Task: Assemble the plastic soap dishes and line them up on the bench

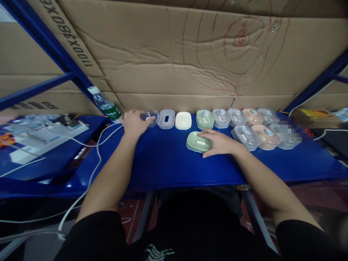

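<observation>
Near the front middle of the blue table sits a light green plastic box (199, 141) with a pale slot on its lid. My right hand (219, 142) grips its right end, thumb in front and fingers over the top. Farther left, my left hand (134, 125) has its thumb and fingers around the near left rim of a clear round plastic dish (152, 116). Beside that dish stand a grey lid (166, 119) with an oval opening and a cream square tray (183, 120). Another green box (204, 119) is in the same back row.
Several grey and peach boxes (246, 137) stand in two rows at the right. A water bottle (106, 106) leans at the back left. White cables (100, 152) cross the left side near a power strip (51, 143). Cardboard (152, 47) and blue frame posts enclose the table (168, 165).
</observation>
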`<control>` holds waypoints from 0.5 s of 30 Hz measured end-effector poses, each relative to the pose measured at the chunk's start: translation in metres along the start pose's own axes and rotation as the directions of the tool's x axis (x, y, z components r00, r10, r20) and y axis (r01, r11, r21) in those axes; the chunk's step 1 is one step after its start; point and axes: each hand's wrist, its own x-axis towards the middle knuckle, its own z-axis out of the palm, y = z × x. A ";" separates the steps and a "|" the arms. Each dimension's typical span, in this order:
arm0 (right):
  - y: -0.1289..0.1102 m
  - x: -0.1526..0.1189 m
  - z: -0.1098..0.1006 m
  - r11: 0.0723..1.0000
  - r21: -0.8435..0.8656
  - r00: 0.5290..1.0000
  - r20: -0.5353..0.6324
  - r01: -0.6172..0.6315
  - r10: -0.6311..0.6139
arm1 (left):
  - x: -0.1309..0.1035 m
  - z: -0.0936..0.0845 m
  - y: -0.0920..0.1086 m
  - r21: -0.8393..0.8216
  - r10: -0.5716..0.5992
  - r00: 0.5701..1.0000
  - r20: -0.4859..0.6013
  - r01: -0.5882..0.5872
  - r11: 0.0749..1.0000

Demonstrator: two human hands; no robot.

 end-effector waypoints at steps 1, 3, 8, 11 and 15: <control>0.000 0.000 0.001 1.000 -0.004 1.000 0.004 -0.006 0.006 | -0.003 0.000 0.005 -0.043 0.068 0.995 -0.071 -0.071 0.997; 0.000 0.001 0.003 1.000 -0.001 1.000 -0.006 -0.006 0.006 | -0.010 0.000 0.018 -0.114 0.235 0.962 -0.140 -0.252 0.961; 0.000 0.008 0.012 0.991 0.101 0.991 -0.110 0.083 -0.072 | -0.043 0.007 0.067 -0.327 0.716 0.688 0.122 -0.653 0.683; 0.001 0.010 0.017 0.977 0.159 0.976 -0.186 0.145 -0.114 | -0.063 0.018 0.086 -0.463 0.797 0.569 0.204 -0.661 0.591; 0.001 0.012 0.022 0.960 0.199 0.964 -0.219 0.196 -0.151 | -0.073 0.029 0.089 -0.510 0.800 0.556 0.223 -0.633 0.582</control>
